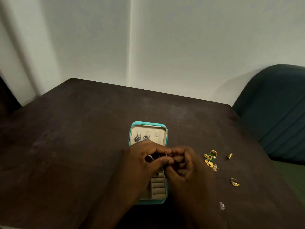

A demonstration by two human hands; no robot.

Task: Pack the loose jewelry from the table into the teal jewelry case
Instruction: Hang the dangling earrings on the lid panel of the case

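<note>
The teal jewelry case (149, 125) lies open on the dark table, its beige lid panel holding two blue-stone earrings (141, 138). Above the case's middle, my left hand (140, 162) and my right hand (183, 164) meet fingertip to fingertip, pinching a small dark piece of jewelry (165, 155) between them; what it is stays mostly hidden. The beige ring rolls (158, 185) show below my hands. To the right lie a cluster of gold and green pieces (211, 160), a small gold piece (229, 156) and a gold ring (235, 182).
A small white object (222, 205) lies near the table's front right. A dark teal chair (274, 109) stands beyond the right edge. The pale wall runs behind the table's far edge (148, 90).
</note>
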